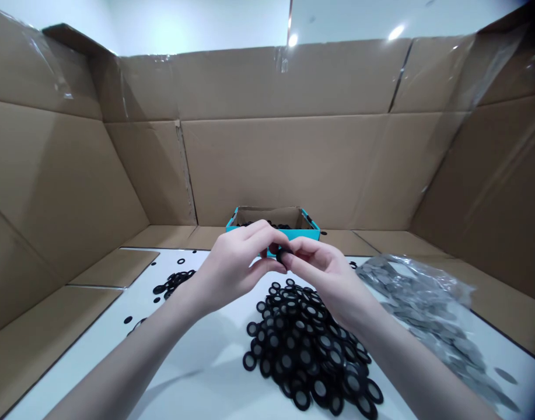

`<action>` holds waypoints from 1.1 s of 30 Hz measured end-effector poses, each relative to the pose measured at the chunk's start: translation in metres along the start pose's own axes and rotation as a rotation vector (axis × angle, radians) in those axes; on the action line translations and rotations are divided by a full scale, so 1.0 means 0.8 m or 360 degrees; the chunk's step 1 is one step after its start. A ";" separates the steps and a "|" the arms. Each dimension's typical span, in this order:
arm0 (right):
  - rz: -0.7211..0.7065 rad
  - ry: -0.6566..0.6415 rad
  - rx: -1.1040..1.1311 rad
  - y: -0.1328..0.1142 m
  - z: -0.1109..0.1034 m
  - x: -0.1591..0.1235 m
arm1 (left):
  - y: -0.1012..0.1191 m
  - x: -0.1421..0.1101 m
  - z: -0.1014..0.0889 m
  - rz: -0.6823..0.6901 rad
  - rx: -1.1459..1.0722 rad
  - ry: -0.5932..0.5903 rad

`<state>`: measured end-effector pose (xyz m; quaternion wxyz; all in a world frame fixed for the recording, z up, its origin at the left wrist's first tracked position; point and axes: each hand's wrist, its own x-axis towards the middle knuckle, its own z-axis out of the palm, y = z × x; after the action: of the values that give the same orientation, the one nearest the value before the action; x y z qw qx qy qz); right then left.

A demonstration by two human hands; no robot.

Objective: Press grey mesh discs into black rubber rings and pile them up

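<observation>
Ring: one small black ring [283, 255] is held up between two hands, above the white table [192, 361]; whether a grey centre is seated in it cannot be told, as much of it is covered by fingertips.
Left hand [245, 256]: thumb and fingers are brought together on the near left side of the ring.
Right hand [324, 262]: the opposite side is pinched between thumb and bent fingers, so that the ring is shared by both grips.
Finger work: the ring is probably best held by its rim, with pressure spread evenly by both thumbs; if one side is pushed harder, it could be twisted or flicked loose.
Pile [304, 350]: black rings with pale centres are heaped below the right hand; wrists are best kept raised so that it is not brushed.
Small heap [173, 284]: dark rings and discs are scattered beyond the left forearm.
Box [306, 233]: dark pieces are contained within its blue walls, behind the hands.
Bag [442, 283]: grey discs [451, 335] are gathered in and around clear plastic, at the right.
</observation>
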<state>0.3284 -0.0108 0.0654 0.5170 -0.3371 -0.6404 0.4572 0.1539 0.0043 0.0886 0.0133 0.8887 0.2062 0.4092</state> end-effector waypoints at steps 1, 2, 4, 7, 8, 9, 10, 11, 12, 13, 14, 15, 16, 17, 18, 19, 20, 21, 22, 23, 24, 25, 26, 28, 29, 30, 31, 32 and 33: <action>-0.0001 -0.0009 -0.0015 0.000 0.000 0.000 | -0.001 0.000 0.000 0.0024 0.0003 -0.0017; -0.0003 -0.0020 -0.0037 0.000 -0.001 0.000 | -0.001 0.000 0.000 0.0040 0.0004 -0.0045; -0.0006 -0.0044 -0.0101 -0.001 -0.001 0.001 | -0.001 0.000 -0.002 0.0054 -0.0008 -0.0105; 0.0003 -0.0069 -0.0212 -0.001 -0.001 0.001 | 0.000 0.000 -0.006 0.0061 -0.0027 -0.0215; 0.0010 -0.0076 -0.0238 -0.001 -0.001 0.001 | 0.001 -0.001 -0.008 0.0059 -0.0022 -0.0251; 0.0015 -0.0086 -0.0257 -0.002 -0.001 0.001 | 0.001 -0.001 -0.009 0.0055 -0.0022 -0.0282; 0.0011 -0.0098 -0.0276 -0.003 -0.003 0.001 | 0.001 -0.001 -0.011 0.0048 -0.0029 -0.0309; 0.0000 -0.0111 -0.0314 -0.004 -0.005 0.001 | 0.001 -0.001 -0.013 0.0034 -0.0043 -0.0332; -0.0017 -0.0136 -0.0383 -0.005 -0.010 0.002 | 0.001 0.000 -0.016 0.0008 -0.0064 -0.0349; -0.0038 -0.0174 -0.0485 -0.005 -0.015 0.003 | -0.001 0.000 -0.019 -0.0027 -0.0083 -0.0355; -0.0054 -0.0226 -0.0612 -0.005 -0.021 0.004 | -0.003 0.001 -0.022 -0.0079 -0.0085 -0.0354; -0.0056 -0.0289 -0.0750 -0.004 -0.029 0.005 | -0.006 0.001 -0.025 -0.0141 -0.0068 -0.0348; -0.0038 -0.0359 -0.0887 -0.001 -0.036 0.006 | -0.012 0.001 -0.028 -0.0211 -0.0037 -0.0346; 0.0006 -0.0424 -0.1010 0.002 -0.043 0.007 | -0.019 0.001 -0.030 -0.0293 0.0004 -0.0363; 0.0062 -0.0482 -0.1115 0.007 -0.048 0.008 | -0.027 0.000 -0.033 -0.0388 0.0059 -0.0417; 0.0129 -0.0541 -0.1206 0.013 -0.053 0.009 | -0.038 -0.002 -0.034 -0.0510 0.0132 -0.0526; 0.0192 -0.0608 -0.1278 0.019 -0.056 0.010 | -0.050 -0.005 -0.035 -0.0660 0.0220 -0.0686; 0.0243 -0.0684 -0.1329 0.026 -0.058 0.010 | -0.064 -0.009 -0.034 -0.0837 0.0338 -0.0884; 0.0281 -0.0751 -0.1364 0.032 -0.058 0.011 | -0.079 -0.014 -0.033 -0.1058 0.0498 -0.1119; 0.0301 -0.0800 -0.1390 0.039 -0.059 0.011 | -0.094 -0.020 -0.032 -0.1174 0.0570 -0.1235; 0.0307 -0.0821 -0.1416 0.044 -0.059 0.011 | -0.108 -0.026 -0.030 -0.1266 0.0628 -0.1305; 0.0299 -0.0805 -0.1445 0.048 -0.060 0.012 | -0.122 -0.033 -0.029 -0.1371 0.0696 -0.1373; 0.0275 -0.0764 -0.1473 0.050 -0.062 0.012 | -0.135 -0.039 -0.027 -0.1457 0.0749 -0.1439; 0.0209 -0.0676 -0.1519 0.050 -0.065 0.013 | -0.156 -0.052 -0.025 -0.1596 0.0820 -0.1558; 0.0172 -0.0643 -0.1517 0.048 -0.067 0.015 | -0.164 -0.057 -0.025 -0.1652 0.0832 -0.1614; 0.0128 -0.0616 -0.1499 0.044 -0.068 0.016 | -0.170 -0.062 -0.025 -0.1697 0.0827 -0.1662; 0.0074 -0.0587 -0.1473 0.040 -0.069 0.017 | -0.175 -0.066 -0.024 -0.1734 0.0812 -0.1706; 0.0014 -0.0552 -0.1448 0.035 -0.069 0.019 | -0.179 -0.070 -0.024 -0.1763 0.0792 -0.1741; -0.0051 -0.0514 -0.1435 0.031 -0.068 0.020 | -0.182 -0.073 -0.024 -0.1783 0.0768 -0.1768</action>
<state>0.3762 0.0254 0.0502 0.2199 -0.4425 -0.8522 0.1723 0.0539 0.1124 0.0310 0.1242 0.7055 0.6645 -0.2127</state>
